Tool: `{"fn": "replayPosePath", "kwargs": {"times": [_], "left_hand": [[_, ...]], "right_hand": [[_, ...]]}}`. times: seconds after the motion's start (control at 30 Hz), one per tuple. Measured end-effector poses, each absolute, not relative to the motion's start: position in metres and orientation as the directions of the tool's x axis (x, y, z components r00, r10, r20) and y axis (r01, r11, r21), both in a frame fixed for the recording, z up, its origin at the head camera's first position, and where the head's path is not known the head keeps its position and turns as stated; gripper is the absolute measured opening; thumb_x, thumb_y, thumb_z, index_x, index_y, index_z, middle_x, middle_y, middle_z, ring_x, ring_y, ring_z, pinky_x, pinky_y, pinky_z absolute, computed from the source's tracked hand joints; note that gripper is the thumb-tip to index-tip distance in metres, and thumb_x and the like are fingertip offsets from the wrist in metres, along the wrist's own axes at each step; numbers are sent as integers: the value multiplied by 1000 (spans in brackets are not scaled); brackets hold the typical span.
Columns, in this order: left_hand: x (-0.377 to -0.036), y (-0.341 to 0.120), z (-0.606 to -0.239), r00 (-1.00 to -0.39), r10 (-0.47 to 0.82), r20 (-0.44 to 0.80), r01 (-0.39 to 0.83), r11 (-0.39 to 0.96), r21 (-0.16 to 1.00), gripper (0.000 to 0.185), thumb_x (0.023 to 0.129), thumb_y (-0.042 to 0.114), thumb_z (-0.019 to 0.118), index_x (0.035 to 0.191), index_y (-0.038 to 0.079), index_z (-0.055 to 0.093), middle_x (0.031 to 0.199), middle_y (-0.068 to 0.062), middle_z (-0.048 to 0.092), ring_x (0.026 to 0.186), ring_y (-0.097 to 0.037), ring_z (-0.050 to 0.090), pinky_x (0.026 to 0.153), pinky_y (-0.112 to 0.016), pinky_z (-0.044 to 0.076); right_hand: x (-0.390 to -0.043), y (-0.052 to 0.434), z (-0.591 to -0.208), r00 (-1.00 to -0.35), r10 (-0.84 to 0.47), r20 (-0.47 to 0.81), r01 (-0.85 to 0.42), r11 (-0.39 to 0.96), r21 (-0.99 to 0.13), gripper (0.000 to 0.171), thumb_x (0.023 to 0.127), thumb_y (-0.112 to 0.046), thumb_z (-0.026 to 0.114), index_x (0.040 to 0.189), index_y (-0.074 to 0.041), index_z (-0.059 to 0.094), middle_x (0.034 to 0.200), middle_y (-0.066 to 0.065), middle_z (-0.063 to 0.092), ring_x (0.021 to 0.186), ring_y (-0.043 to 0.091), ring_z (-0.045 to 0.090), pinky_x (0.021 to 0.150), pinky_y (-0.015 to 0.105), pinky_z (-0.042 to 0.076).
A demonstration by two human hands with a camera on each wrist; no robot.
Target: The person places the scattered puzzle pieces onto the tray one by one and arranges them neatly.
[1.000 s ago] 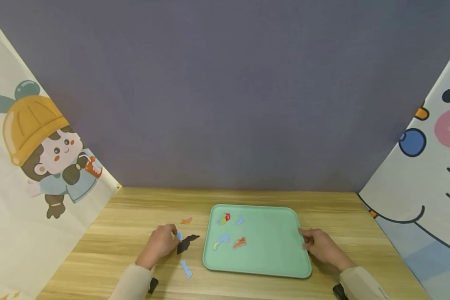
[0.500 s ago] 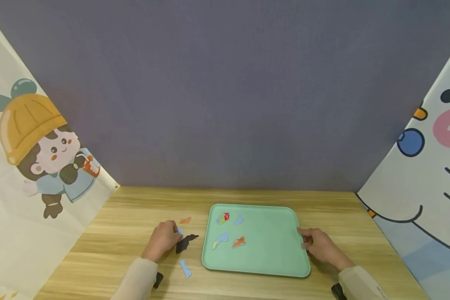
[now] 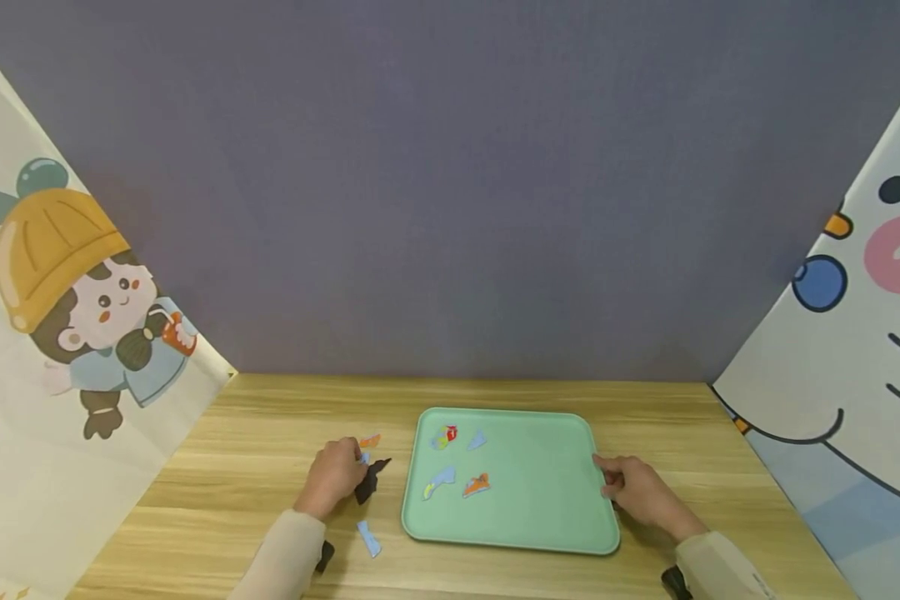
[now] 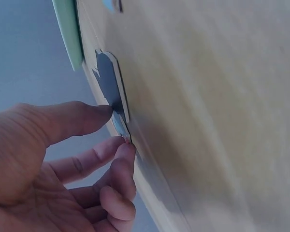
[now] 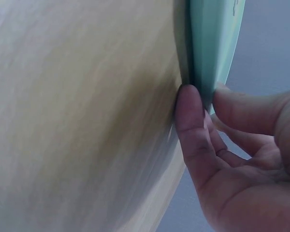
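Observation:
My left hand (image 3: 333, 477) is low over the table, left of the tray. In the left wrist view, thumb and fingertips pinch a light-blue puzzle piece (image 4: 119, 124), mostly hidden by the fingers. The thumb tip also meets the near end of a dark, jagged puzzle piece (image 4: 111, 79). My right hand (image 3: 641, 490) grips the right rim of a mint-green tray (image 3: 532, 483), thumb over the edge and a finger below it. Inside the tray's left half lie several puzzle pieces, including an orange one (image 3: 476, 485) and a red-and-yellow one (image 3: 444, 437).
Just beyond the left hand lies an orange piece (image 3: 370, 441), and nearer the front edge a blue strip-shaped piece (image 3: 369, 539). A grey panel (image 3: 450, 208) stands along the back of the wooden table (image 3: 660, 417), with printed cartoon panels at both sides.
My left hand has slid right and slightly away from me, the light-blue piece shifting with it. The dark piece has turned a little. My right hand stays on the tray rim.

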State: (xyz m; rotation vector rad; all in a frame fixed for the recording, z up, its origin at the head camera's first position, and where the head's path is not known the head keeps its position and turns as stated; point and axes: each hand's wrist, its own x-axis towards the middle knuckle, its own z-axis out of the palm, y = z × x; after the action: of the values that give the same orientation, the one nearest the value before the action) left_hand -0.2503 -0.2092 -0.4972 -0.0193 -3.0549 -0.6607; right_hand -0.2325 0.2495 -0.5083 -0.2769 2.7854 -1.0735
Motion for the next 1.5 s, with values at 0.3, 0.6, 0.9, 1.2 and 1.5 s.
{"fn": "replayPosePath", "kwargs": {"times": [0.3, 0.6, 0.9, 1.2, 1.5], "left_hand": [[-251, -207, -497, -1000, 14, 18, 20, 917, 398, 22, 79, 16, 75, 80, 3, 58, 68, -4, 54, 57, -18, 49, 48, -30, 40], [-251, -205, -497, -999, 10, 34, 21, 930, 366, 18, 81, 13, 73, 78, 6, 57, 69, -5, 56, 56, -19, 49, 48, -32, 42], [-249, -202, -496, -999, 19, 43, 33, 929, 370, 14, 79, 7, 71, 84, 0, 60, 68, -6, 54, 55, -18, 48, 45, -29, 40], [-252, -202, -496, -995, 32, 95, 69, 904, 423, 15, 73, 2, 73, 82, -1, 61, 72, -7, 58, 58, -18, 48, 51, -29, 43], [-256, -182, -478, -957, 131, 259, 243, 850, 468, 13, 73, 6, 73, 82, 4, 64, 76, -4, 60, 62, -13, 51, 55, -29, 45]], "right_hand": [[-232, 250, -509, -973, -224, -64, -120, 720, -684, 49, 82, 6, 65, 128, 11, 50, 79, 4, 46, 72, 18, 44, 58, 25, 41], [-233, 250, -510, -974, -220, -56, -124, 722, -680, 48, 82, 5, 66, 128, 10, 51, 80, 4, 47, 73, 18, 43, 59, 25, 40], [-233, 251, -509, -972, -225, -63, -123, 721, -681, 48, 83, 4, 66, 129, 10, 50, 82, 3, 47, 74, 18, 43, 59, 26, 40], [-232, 251, -510, -973, -223, -62, -122, 722, -681, 48, 83, 4, 66, 128, 10, 51, 81, 3, 47, 73, 18, 43, 59, 25, 40], [-232, 250, -509, -973, -228, -47, -137, 725, -675, 49, 83, 4, 66, 128, 10, 51, 80, 3, 47, 72, 17, 43, 59, 25, 40]]}}
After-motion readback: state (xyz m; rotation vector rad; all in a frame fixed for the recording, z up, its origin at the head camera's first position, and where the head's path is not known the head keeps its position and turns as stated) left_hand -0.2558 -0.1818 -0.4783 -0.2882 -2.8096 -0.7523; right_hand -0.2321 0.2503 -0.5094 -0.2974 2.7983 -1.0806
